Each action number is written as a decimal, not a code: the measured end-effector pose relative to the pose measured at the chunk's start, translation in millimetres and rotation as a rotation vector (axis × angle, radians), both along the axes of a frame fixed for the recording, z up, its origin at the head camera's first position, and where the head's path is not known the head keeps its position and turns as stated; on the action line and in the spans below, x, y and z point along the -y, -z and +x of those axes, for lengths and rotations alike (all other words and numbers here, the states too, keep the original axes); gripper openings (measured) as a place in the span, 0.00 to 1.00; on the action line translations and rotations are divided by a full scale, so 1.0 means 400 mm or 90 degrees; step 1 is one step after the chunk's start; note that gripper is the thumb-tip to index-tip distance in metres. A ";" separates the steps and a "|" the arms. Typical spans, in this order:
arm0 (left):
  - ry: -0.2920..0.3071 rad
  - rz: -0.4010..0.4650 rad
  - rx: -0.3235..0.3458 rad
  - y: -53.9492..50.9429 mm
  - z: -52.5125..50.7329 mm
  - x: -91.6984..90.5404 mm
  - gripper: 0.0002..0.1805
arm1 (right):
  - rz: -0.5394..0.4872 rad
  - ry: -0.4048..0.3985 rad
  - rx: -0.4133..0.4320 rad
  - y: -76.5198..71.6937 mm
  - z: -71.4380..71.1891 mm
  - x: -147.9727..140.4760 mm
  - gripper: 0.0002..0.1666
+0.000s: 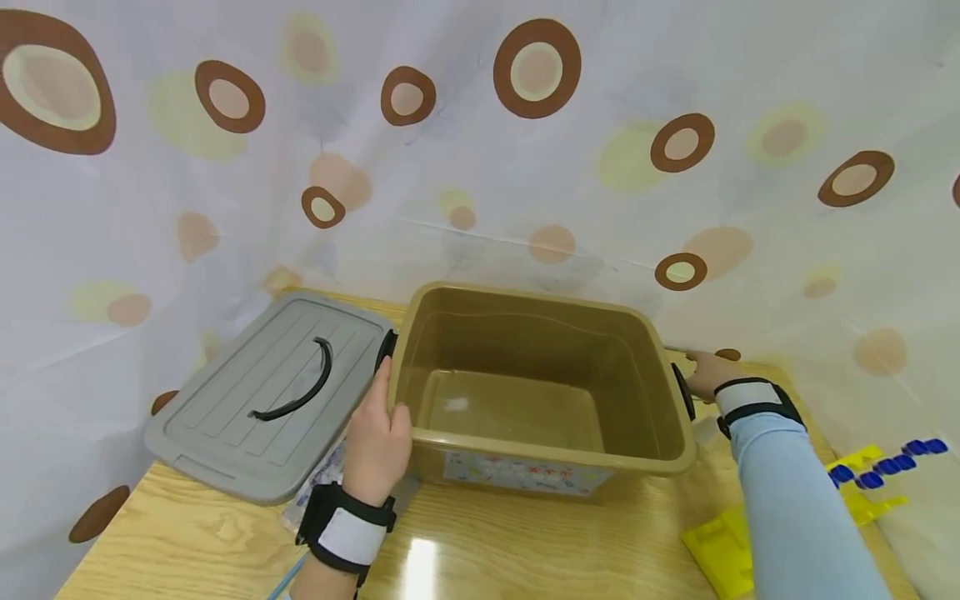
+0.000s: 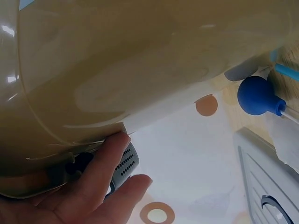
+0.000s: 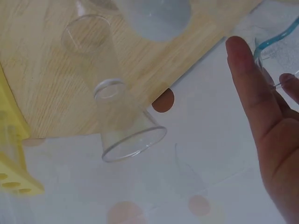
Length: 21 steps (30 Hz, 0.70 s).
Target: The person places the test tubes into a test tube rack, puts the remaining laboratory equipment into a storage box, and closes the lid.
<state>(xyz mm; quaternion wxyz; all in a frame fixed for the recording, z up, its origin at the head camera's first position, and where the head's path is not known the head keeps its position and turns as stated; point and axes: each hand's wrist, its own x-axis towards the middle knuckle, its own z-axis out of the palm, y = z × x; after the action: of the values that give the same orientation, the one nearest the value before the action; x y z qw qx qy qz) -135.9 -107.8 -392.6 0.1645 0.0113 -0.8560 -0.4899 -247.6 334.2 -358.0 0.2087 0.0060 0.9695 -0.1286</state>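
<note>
A tan plastic bin (image 1: 510, 408) stands with its inside bare and a patterned label on its front. My left hand (image 1: 378, 433) grips its left rim beside the black handle; in the left wrist view the fingers of this hand (image 2: 100, 186) lie against the bin's side (image 2: 131, 60). Beyond the bin's right handle (image 1: 684, 392) is my right hand (image 1: 708, 375), partly hidden. In the right wrist view, my right hand (image 3: 273, 126) holds a clear glass-like item (image 3: 280, 60) with a blue strip between finger and thumb; its full shape is cut off.
A grey lid (image 1: 270, 392) with a black handle lies left of the bin. Yellow racks (image 1: 723, 550) and blue-capped pieces (image 1: 870, 479) are at the right. A blue bulb (image 2: 256, 95) shows in the left wrist view, clear conical glassware (image 3: 133, 135) in the right wrist view.
</note>
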 end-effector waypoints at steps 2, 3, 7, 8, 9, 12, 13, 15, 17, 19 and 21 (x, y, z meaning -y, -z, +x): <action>-0.003 0.001 -0.001 0.001 0.000 0.001 0.31 | 0.034 0.008 -0.020 -0.012 -0.003 0.002 0.53; -0.002 0.002 0.001 0.001 0.000 0.001 0.31 | 0.056 0.012 -0.032 -0.015 -0.005 0.001 0.53; 0.001 0.005 0.010 0.001 -0.002 0.001 0.31 | 0.096 0.029 -0.054 -0.030 -0.007 -0.011 0.53; 0.002 0.006 0.010 0.000 -0.003 0.002 0.31 | 0.097 0.036 -0.054 -0.034 -0.011 -0.019 0.53; 0.001 0.006 0.011 0.000 -0.004 0.002 0.31 | 0.095 0.043 -0.055 -0.039 -0.016 -0.027 0.53; 0.003 0.006 0.012 0.004 -0.001 -0.003 0.32 | 0.092 0.069 -0.060 -0.056 -0.015 -0.070 0.54; 0.003 0.006 0.010 0.005 -0.001 -0.004 0.32 | 0.094 0.074 -0.067 -0.066 -0.018 -0.081 0.55; 0.002 0.006 0.008 0.004 -0.001 -0.004 0.32 | 0.103 0.079 -0.093 -0.093 -0.024 -0.098 0.58; 0.000 0.006 0.006 0.003 -0.001 -0.003 0.32 | 0.113 0.077 -0.113 -0.141 -0.022 -0.094 0.60; 0.001 0.007 0.007 0.000 0.000 -0.002 0.32 | 0.120 0.072 -0.129 -0.204 -0.014 -0.072 0.59; -0.002 0.006 0.007 -0.001 0.001 0.001 0.31 | 0.120 0.053 -0.131 -0.276 -0.003 -0.040 0.58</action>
<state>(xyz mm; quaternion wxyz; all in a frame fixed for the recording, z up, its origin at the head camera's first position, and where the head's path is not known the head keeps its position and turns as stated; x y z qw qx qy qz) -135.3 -108.2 -392.3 0.1601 0.0160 -0.8545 -0.4939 -248.7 350.3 -247.8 0.1015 0.0522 0.9924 -0.0454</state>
